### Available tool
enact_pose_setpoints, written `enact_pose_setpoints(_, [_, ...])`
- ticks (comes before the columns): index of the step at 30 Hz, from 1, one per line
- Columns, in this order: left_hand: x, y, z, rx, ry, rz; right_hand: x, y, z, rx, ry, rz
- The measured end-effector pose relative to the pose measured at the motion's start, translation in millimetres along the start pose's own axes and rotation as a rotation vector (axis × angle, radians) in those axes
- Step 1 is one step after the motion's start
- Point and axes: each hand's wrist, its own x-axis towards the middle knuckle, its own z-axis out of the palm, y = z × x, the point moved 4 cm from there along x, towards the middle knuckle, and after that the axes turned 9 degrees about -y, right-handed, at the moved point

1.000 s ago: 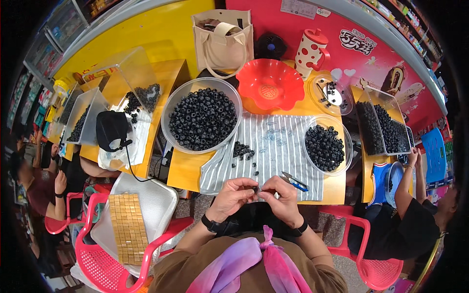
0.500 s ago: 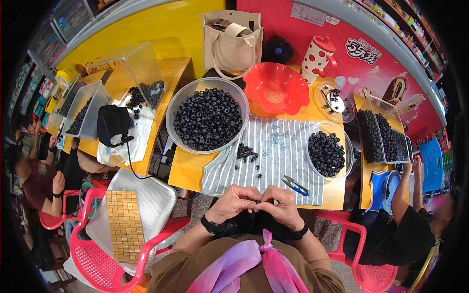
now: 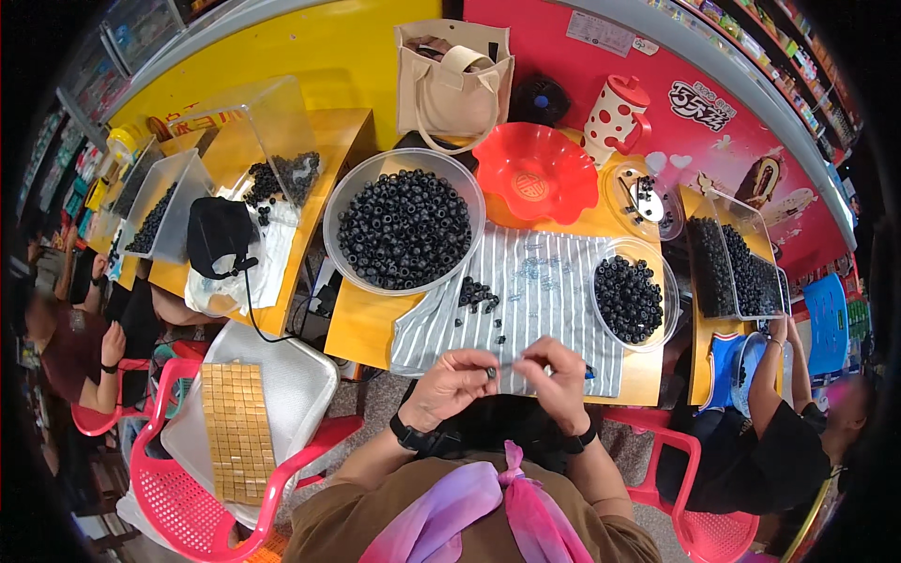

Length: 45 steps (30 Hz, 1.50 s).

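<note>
Above the near edge of the striped cloth, my left hand pinches a small black ring-shaped part between thumb and fingertips. My right hand is a short way off, thumb and fingers pressed together; whatever they hold is too small to make out. A few loose black parts lie on the cloth, near some small clear bluish pieces. Most of the blue-handled thread snips is hidden behind my right hand.
A large clear bowl of black parts stands left, a smaller clear bowl right. Behind are a red scalloped bowl, a canvas bag and a dotted cup. Co-workers sit at both sides; a pink chair stands left.
My hands have moved apart and slightly up, the right one moving over the thread snips. The black part now shows in my left fingertips.
</note>
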Motion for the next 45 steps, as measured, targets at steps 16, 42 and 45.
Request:
enact_pose_setpoints(16, [4.2, 4.7, -8.6, -0.075, 0.069, 0.099, 17.1, 23.9, 26.9, -0.553, 0.018, 0.023])
enact_pose_setpoints(42, [5.6, 6.0, -9.9, -0.014, 0.069, 0.107, 19.9, 9.5, 33.3, -0.736, -0.064, 0.064])
enact_pose_setpoints(45, [6.7, 4.8, -9.9, -0.016, 0.072, 0.107, 20.2, 15.8, 33.2, -0.713, -0.016, 0.039])
